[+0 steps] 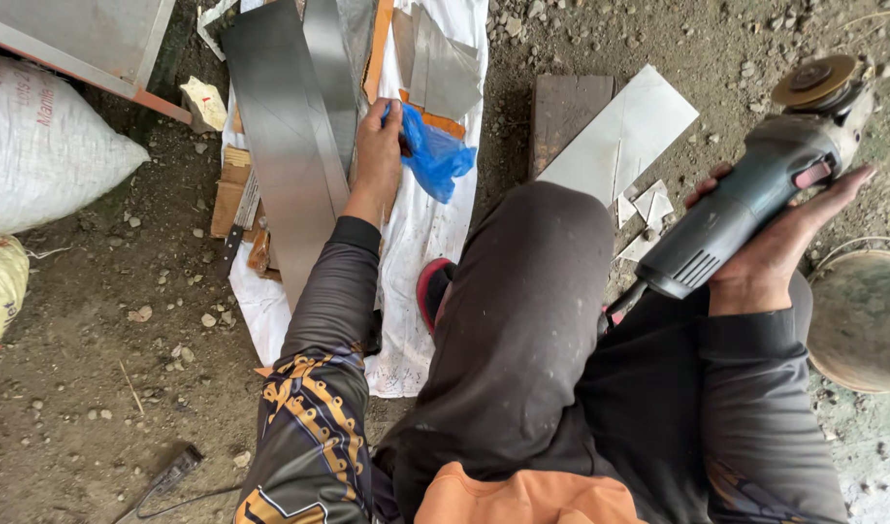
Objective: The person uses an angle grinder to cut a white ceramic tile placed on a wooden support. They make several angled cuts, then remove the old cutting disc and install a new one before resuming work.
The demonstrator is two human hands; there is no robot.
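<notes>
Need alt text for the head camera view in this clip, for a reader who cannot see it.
Seen from above, a seated person's right hand grips an angle grinder, while the left hand clutches a blue plastic bag over long metal sheets. The sheets lie on a white cloth spread on gravelly dirt, with a cut white sheet and a white sack nearby.
</notes>
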